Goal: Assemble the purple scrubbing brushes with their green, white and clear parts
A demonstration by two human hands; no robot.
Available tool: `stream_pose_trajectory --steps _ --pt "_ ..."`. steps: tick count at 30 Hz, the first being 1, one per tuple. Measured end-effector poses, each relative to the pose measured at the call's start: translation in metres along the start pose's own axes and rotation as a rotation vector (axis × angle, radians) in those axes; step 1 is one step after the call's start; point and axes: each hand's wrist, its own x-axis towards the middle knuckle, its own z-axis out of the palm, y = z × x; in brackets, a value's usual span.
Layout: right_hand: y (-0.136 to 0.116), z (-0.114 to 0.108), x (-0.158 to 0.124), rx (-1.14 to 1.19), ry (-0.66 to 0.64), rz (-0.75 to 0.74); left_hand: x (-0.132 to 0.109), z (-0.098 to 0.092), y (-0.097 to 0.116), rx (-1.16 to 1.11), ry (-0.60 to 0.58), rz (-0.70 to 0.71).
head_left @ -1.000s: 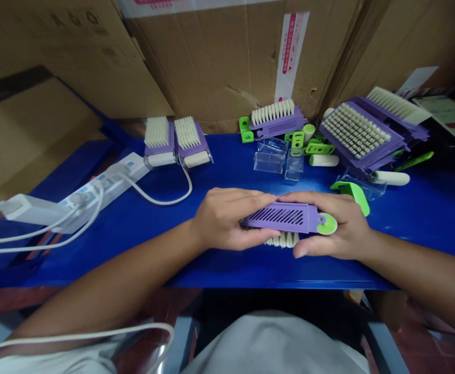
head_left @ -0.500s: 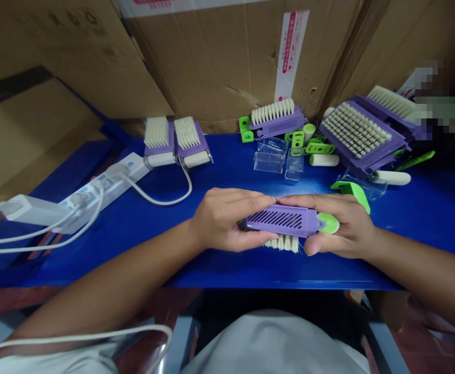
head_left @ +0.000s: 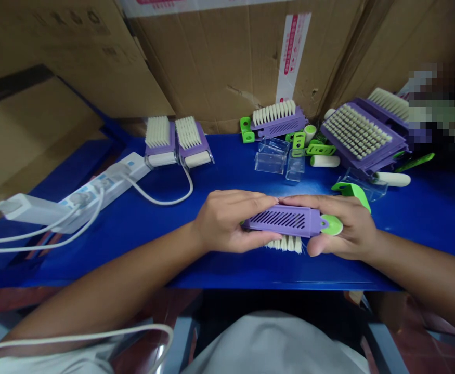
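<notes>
Between my two hands is a purple brush (head_left: 284,218), its slotted side facing me and its cream bristles (head_left: 289,243) pointing down. My left hand (head_left: 227,221) is closed round its left end, fingers along the top edge and thumb below. My right hand (head_left: 346,226) grips the right end, where a round green end piece (head_left: 332,225) sits by the palm. Just behind my right hand lies a bright green curved part (head_left: 354,193). The brush is held above the blue tabletop (head_left: 227,270); its far side is hidden.
Two purple brushes (head_left: 160,137) stand at the back left beside a white power strip (head_left: 106,189) with cables. Clear plastic pieces (head_left: 270,162), green brackets (head_left: 246,130) and white rollers (head_left: 324,161) lie behind my hands. Stacked brushes (head_left: 358,132) sit at the right, near another person. Cardboard boxes (head_left: 211,62) close off the back.
Almost nothing differs. Both hands and the brush sit very slightly further right in the picture, and the objects behind have shifted slightly with the view; the grip is the same.
</notes>
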Motion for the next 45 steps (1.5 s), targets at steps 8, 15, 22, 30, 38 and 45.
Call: stream_pose_trajectory --steps 8,15,22,30,38,45 --pt "-0.0018 -0.0001 0.0010 -0.023 0.001 -0.007 0.0002 0.0001 0.0011 0.016 0.002 -0.023" --pt "-0.0013 0.0000 0.0002 0.014 0.009 0.018 -0.0021 0.0003 0.0003 0.039 0.017 -0.010" --pt "-0.0035 -0.0023 0.0021 0.018 -0.015 0.004 -0.0021 0.0006 0.0016 0.041 0.008 -0.003" --pt "-0.0038 0.0004 0.0012 -0.004 0.004 -0.015 -0.0012 -0.0002 0.0025 0.035 0.004 0.006" --pt "-0.0054 0.0002 0.0019 -0.004 0.009 0.000 -0.0017 0.0001 0.0025 0.026 0.012 -0.004" --pt "-0.0049 -0.0015 0.0018 0.026 -0.013 0.021 -0.0045 0.0008 0.0024 0.021 0.007 -0.012"
